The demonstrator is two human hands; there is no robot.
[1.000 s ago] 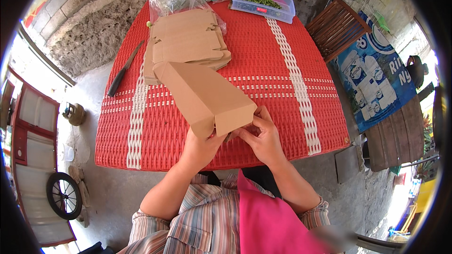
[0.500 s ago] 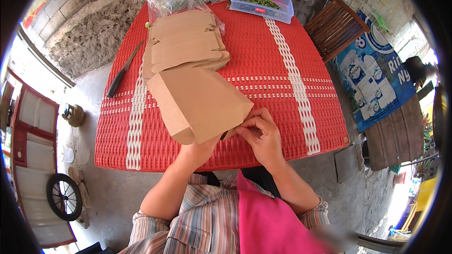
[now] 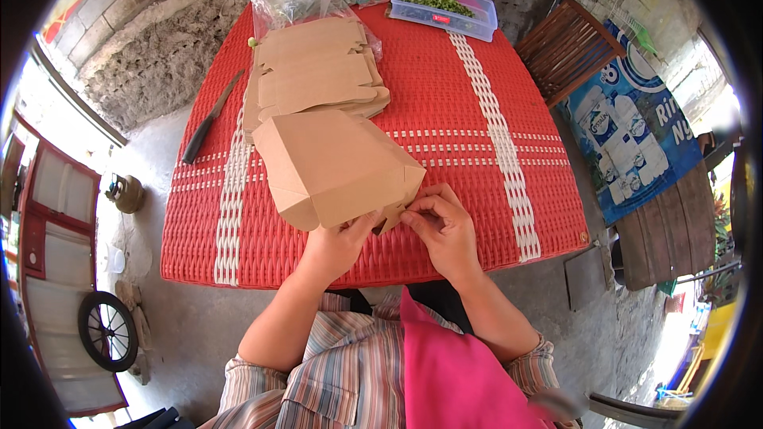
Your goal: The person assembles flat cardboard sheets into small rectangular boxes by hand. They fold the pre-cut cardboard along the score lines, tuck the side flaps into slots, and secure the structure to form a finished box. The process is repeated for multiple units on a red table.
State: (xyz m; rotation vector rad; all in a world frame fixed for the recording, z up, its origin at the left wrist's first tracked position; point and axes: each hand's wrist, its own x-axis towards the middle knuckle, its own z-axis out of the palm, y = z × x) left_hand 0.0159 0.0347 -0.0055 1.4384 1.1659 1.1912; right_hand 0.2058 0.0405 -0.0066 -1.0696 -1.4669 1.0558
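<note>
two hands [image 3: 447, 232], one held box [image 3: 338, 160], one cardboard stack [image 3: 316, 63], one knife [image 3: 212, 117]; one blue tub [image 3: 475, 28]

Soft, even daylight lies on the red surface [image 3: 445, 87], which is sharp but has bent edges. White glare stands at both sides, corners are black, and one grey patch [image 3: 559, 405] is blurred.

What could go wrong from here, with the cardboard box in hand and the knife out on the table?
The small flap at the right grip might crease or tear if pressed too hard.

The cardboard box overlaps the near edge of the flat cardboard stack in this view, so swinging it could nudge the stack; contact can't be confirmed.

The knife lies left of the stack, so a careless sideways reach could brush its blade.
</note>
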